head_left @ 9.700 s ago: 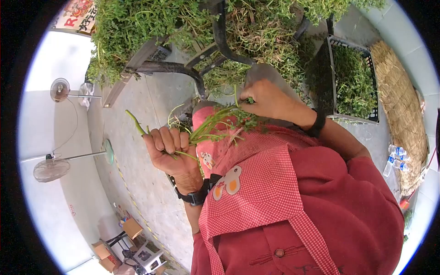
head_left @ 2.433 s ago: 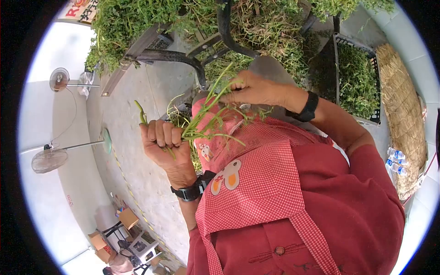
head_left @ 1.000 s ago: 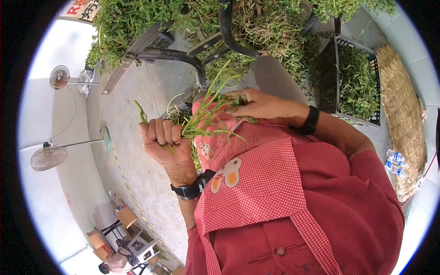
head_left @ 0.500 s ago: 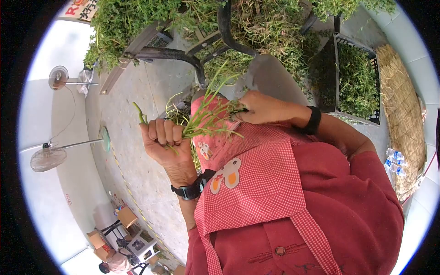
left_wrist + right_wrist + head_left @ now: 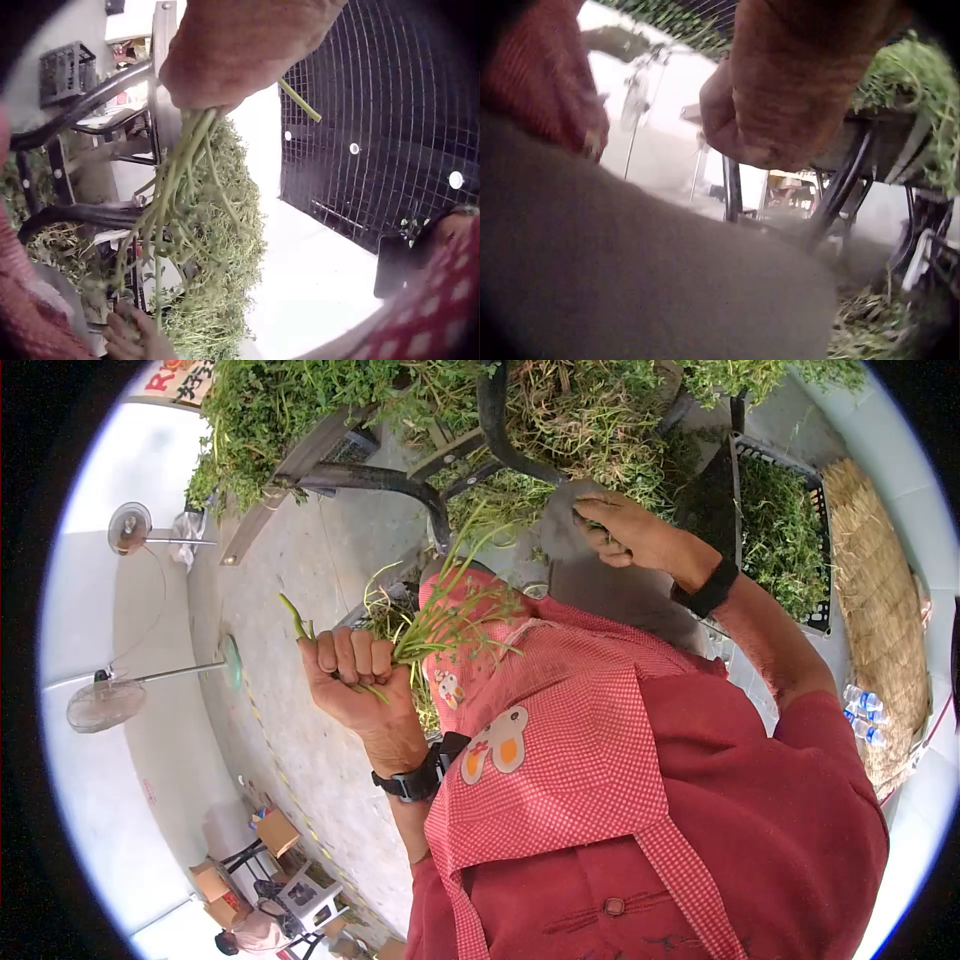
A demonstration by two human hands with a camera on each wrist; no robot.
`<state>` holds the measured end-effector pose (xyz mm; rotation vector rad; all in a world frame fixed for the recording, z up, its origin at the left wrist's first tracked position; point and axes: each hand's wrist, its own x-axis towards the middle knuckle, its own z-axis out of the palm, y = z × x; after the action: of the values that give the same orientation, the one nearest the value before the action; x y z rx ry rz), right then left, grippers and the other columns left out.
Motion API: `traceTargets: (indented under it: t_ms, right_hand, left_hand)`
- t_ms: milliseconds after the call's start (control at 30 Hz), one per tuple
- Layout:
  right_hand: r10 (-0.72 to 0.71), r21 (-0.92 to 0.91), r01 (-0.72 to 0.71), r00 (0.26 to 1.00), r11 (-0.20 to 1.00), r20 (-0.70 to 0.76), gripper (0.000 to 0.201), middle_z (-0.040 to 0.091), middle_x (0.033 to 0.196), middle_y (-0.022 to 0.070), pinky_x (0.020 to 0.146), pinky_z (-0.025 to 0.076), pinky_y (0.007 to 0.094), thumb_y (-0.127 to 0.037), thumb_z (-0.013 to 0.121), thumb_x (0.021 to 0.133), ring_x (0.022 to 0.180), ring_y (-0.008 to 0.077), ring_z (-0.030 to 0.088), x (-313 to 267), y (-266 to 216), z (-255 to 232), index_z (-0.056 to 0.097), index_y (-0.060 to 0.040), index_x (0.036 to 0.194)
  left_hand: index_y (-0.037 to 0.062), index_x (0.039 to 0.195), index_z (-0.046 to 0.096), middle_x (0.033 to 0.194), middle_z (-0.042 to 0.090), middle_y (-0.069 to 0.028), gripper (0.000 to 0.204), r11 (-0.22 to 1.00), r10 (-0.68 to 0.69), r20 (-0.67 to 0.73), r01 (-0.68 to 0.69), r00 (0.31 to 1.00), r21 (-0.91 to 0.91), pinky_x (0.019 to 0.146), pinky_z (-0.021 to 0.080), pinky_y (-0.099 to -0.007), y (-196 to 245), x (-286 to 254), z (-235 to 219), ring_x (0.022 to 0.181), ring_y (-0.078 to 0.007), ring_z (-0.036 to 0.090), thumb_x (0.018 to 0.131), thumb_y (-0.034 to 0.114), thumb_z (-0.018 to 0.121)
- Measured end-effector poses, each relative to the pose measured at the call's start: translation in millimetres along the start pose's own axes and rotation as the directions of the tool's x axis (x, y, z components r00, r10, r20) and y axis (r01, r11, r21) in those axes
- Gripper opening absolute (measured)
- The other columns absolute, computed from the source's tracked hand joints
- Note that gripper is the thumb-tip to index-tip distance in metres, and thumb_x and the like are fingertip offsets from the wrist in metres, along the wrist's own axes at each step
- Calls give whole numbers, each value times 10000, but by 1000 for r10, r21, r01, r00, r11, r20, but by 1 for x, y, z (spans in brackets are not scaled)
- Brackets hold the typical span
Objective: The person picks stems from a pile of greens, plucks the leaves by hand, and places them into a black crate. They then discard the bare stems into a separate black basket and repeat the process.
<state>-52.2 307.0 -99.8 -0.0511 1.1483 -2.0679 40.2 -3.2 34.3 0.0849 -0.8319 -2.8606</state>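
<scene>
My left hand (image 5: 352, 665) grips a bunch of green stems (image 5: 440, 625) in its fist. In the head view the leafy ends fan out to the right over the apron, and thick cut ends poke out past the thumb. The left wrist view shows the stems (image 5: 176, 180) hanging below the left hand (image 5: 247, 60). Away from the bunch, my right hand (image 5: 630, 535) is above the grey-trousered knee (image 5: 590, 575), its fingers loosely bent. Seen from the right wrist, the right hand (image 5: 787, 90) is blurred and its fingertips are hidden.
A table with dark metal legs (image 5: 385, 480) bears heaped greens (image 5: 290, 430). Plucked stems and leaves (image 5: 590, 440) pile up below it. At the right stand a black crate (image 5: 785, 540) of greens, a straw roll (image 5: 875, 610) and plastic bottles (image 5: 865, 715). Fans (image 5: 108, 705) stand at the left.
My right hand, earlier picking at the leafy ends of the bunch, has moved away from it, up and right over the knee. My left hand keeps its grip, nearly in place.
</scene>
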Motion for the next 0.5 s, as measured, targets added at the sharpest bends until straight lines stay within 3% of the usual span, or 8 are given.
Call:
traceTargets:
  t_ms: [33, 100, 167, 200, 267, 400, 467, 500]
  right_hand:
    - [-7, -2, 7, 1000, 1000, -4, 248, 584, 722, 109, 354, 391, 305, -299, 471, 923, 515, 203, 572, -7, -8, 10, 503, -53, 899]
    - [-32, 65, 31, 999, 997, 5, 291, 580, 775, 86, 306, 311, 209, -353, 457, 937, 530, 119, 561, -20, -11, 42, 489, -69, 886]
    - [-11, 27, 11, 1000, 1000, -19, 252, 584, 829, 101, 317, 317, 199, -301, 480, 932, 541, 121, 570, -27, -12, 65, 488, -48, 932]
    - [-15, -6, 16, 999, 1000, 35, 240, 583, 827, 95, 320, 321, 193, -273, 490, 928, 532, 121, 567, -29, -13, 74, 486, -37, 971]
    - [-21, -31, 25, 992, 999, 124, 261, 585, 770, 77, 332, 314, 182, -198, 510, 919, 531, 110, 556, -26, -11, 77, 468, -11, 1096]
    - [-8, -112, 25, 990, 993, 144, 262, 565, 709, 54, 351, 277, 162, -192, 527, 911, 570, 75, 535, -22, 1, 75, 492, -16, 1102]
    - [-111, -454, 96, 994, 886, -6, 264, 564, 683, 41, 397, 325, 211, -209, 559, 893, 580, 78, 517, -22, 1, 84, 558, 9, 1042]
    - [-109, -454, 94, 994, 886, -7, 264, 564, 683, 41, 397, 325, 211, -209, 559, 893, 580, 78, 517, -16, 7, 84, 558, 9, 1042]
  left_hand:
    - [136, 587, 321, 468, 207, 42, 420, 1000, 9, 2, -9, 1000, -5, 354, 116, -248, -1, 1, -3, 399, -80, 122, 972, 303, 331]
    - [133, 589, 328, 468, 206, 42, 418, 1000, 22, -1, -22, 1000, -10, 354, 117, -248, -3, 1, -4, 401, -80, 120, 971, 303, 331]
    - [134, 589, 327, 470, 208, 40, 418, 999, 28, -34, -28, 999, -18, 356, 116, -249, -2, 0, -2, 403, -81, 118, 971, 301, 331]
    - [134, 589, 327, 470, 208, 40, 418, 999, 28, -36, -29, 999, -15, 356, 116, -249, -1, 0, -3, 403, -81, 118, 971, 301, 331]
    - [132, 586, 314, 481, 209, 40, 390, 999, 12, 69, -10, 998, -35, 375, 128, -247, -2, 1, -5, 415, -77, 140, 956, 248, 354]
    - [132, 587, 315, 485, 210, 41, 391, 998, 11, 94, -5, 996, -58, 374, 125, -250, -3, 0, -3, 414, -79, 136, 956, 252, 354]
    - [134, 585, 312, 488, 209, 41, 393, 999, 15, 71, -13, 997, -29, 370, 122, -248, -5, -1, -2, 414, -79, 132, 957, 255, 353]
    - [134, 585, 312, 488, 209, 41, 393, 999, 14, 70, -12, 997, -30, 370, 122, -248, -6, -1, -1, 414, -79, 132, 957, 255, 353]
